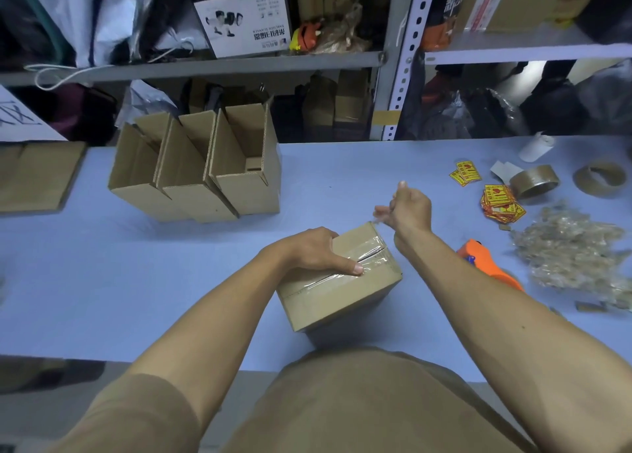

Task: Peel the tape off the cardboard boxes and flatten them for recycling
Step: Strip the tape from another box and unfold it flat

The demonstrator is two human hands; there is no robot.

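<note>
A small closed cardboard box [342, 295] sits on the blue table [136, 264] just in front of me, with clear tape [362, 252] along its top seam. My left hand [314, 250] lies flat on the box's top, thumb pressed on the tape. My right hand [408, 208] is raised just beyond the box's far corner, fingers pinched on a thin strip of clear tape that runs down to that corner. Three open, upright boxes [201, 168] stand in a row at the back left.
A heap of crumpled peeled tape [574, 254] lies at the right, with an orange tool [485, 261] beside my right forearm. Yellow stickers [501, 204], two tape rolls [535, 180] and a white roll [535, 146] sit further back. Flat cardboard [34, 175] lies far left. Cluttered shelves stand behind.
</note>
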